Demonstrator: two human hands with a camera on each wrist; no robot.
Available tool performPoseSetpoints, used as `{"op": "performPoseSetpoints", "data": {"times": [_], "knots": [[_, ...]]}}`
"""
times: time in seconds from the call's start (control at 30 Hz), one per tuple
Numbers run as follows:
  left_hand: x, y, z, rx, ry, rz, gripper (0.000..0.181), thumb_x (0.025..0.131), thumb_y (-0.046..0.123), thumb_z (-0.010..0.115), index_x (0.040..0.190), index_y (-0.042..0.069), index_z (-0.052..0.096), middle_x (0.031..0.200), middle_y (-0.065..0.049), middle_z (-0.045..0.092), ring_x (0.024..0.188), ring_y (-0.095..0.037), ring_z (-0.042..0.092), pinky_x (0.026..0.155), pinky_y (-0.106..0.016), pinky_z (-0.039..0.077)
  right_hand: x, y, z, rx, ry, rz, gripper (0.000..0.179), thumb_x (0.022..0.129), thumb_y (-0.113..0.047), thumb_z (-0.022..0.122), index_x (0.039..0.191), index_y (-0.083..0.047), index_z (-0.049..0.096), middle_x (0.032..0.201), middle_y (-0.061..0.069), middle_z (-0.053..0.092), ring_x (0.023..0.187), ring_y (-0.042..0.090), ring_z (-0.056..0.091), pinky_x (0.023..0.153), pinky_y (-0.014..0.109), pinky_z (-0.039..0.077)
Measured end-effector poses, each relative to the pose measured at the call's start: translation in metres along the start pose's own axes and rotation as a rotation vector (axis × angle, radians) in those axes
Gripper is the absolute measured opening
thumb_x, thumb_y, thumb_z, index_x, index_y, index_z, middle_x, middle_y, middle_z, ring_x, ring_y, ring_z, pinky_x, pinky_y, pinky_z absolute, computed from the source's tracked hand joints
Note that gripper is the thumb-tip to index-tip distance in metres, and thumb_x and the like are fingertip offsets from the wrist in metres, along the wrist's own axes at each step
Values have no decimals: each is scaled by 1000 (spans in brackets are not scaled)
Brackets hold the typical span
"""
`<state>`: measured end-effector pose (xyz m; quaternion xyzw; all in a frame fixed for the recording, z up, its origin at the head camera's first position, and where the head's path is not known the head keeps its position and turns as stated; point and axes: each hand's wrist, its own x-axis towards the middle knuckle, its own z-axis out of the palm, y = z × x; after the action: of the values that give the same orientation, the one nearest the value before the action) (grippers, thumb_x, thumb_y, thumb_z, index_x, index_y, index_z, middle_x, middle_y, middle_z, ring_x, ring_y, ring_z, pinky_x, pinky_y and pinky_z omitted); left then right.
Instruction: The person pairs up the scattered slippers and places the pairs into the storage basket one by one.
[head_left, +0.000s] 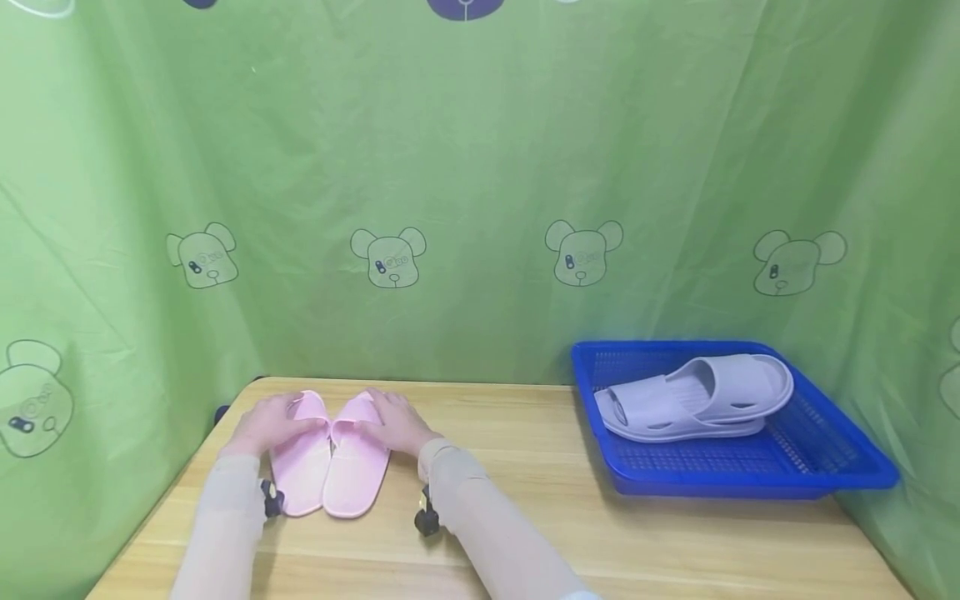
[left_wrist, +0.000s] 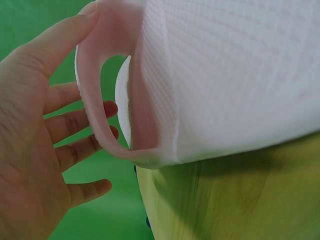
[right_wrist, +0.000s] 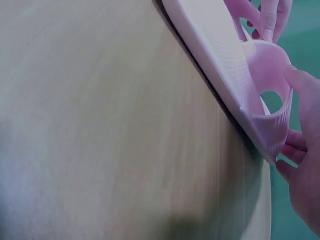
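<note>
Two pink slippers stand side by side at the left of the table, toes toward the far edge. At the left slipper, my left hand has its thumb on the strap and its fingers around the toe end. My right hand grips the toe end of the right slipper, thumb on the strap and fingertips at the tip of the toe. A dark gap or shadow runs under the right slipper's sole in the right wrist view; whether it is lifted I cannot tell.
A blue plastic basket stands at the right of the wooden table. In it lies a pair of grey-lilac slippers, one on top of the other. A green curtain with bear-head prints hangs behind and at both sides.
</note>
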<state>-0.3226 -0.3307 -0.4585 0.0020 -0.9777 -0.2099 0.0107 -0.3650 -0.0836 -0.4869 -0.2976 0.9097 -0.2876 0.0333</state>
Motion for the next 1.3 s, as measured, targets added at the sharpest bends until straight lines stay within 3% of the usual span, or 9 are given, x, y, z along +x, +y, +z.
{"op": "performPoseSetpoints", "data": {"times": [0.2,0.4,1.0,1.3], "knots": [[-3,-3,-1,-10,19,8,94,80,63,68,141,-4,44,136,-30,53,123,-51,51,102,-64,41,-1,0,-1,16,47,30,72,93,-54,54,152,-18,33,147,9,48,137,25,44,113,42,39],[-7,-1,-2,-9,33,1,94,80,62,68,141,-5,45,137,-30,53,124,-51,50,104,-63,39,0,5,0,-18,71,21,73,94,-54,53,152,-16,32,148,10,47,138,26,43,114,42,38],[-14,4,-3,13,90,-18,102,76,72,65,142,-3,44,139,-30,50,126,-51,47,103,-64,39,-9,14,-12,10,129,46,88,90,-63,54,152,-5,30,151,13,43,140,27,40,117,40,34],[-20,5,0,6,134,-35,103,75,75,63,144,1,43,141,-29,49,127,-51,46,102,-66,39,-13,19,-17,-51,173,22,83,92,-62,52,150,-5,33,150,14,45,138,29,42,117,39,34]]}}
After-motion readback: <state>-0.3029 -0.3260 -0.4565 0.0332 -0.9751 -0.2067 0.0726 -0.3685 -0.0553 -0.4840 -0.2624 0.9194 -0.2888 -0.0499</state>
